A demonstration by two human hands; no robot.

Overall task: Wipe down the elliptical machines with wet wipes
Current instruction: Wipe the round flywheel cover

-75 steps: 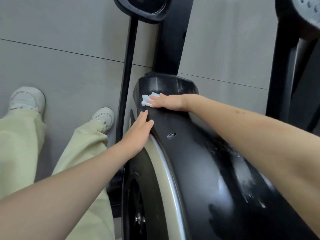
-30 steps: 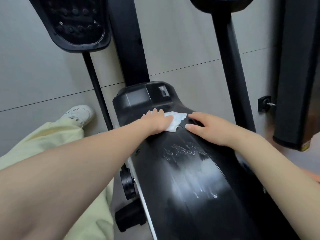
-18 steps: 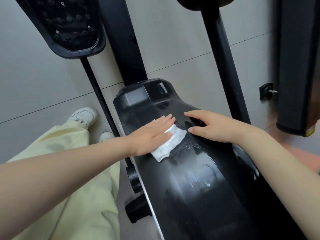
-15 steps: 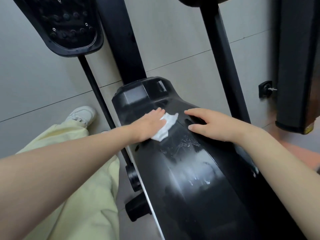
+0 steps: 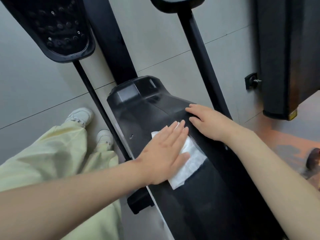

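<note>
Head view, left hand [image 5: 162, 153] flat on wipe [image 5: 191, 163]

From here I see the elliptical's shroud [image 5: 199, 205] as smooth black plastic with a dull sheen. The wipe [image 5: 192, 161] looks like thin white fibrous cloth, faintly textured. The pedal [image 5: 57, 28] is matt black and studded, the floor tiles [image 5: 34, 84] matt grey, the trousers [image 5: 52, 153] soft pale cloth.
</note>
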